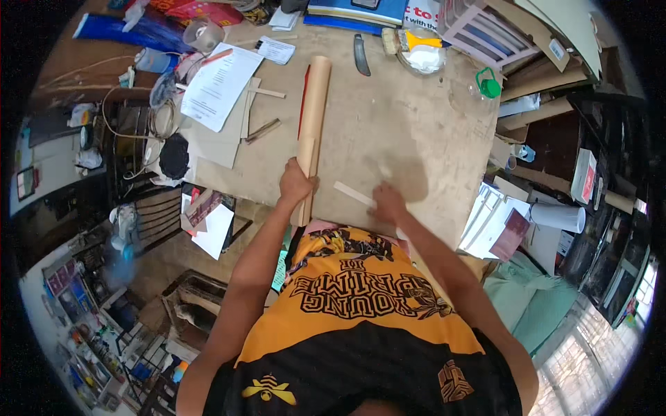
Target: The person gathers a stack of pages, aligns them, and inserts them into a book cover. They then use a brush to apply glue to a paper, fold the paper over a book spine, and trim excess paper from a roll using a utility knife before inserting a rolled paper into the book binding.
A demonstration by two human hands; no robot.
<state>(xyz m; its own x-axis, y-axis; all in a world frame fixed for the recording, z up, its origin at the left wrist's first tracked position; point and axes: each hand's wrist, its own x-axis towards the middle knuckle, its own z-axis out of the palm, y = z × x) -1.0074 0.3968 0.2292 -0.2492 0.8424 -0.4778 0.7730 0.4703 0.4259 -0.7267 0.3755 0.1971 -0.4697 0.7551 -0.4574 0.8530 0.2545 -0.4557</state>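
Left hand (297, 183) grasps a long tan cylindrical paper roll (316, 104) near its lower end; right hand (388, 202) grips a flat off-white strip (352, 193) by one end.

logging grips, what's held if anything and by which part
The left hand grips the brown roll on its near half; the right hand holds a pale strip by its right end.
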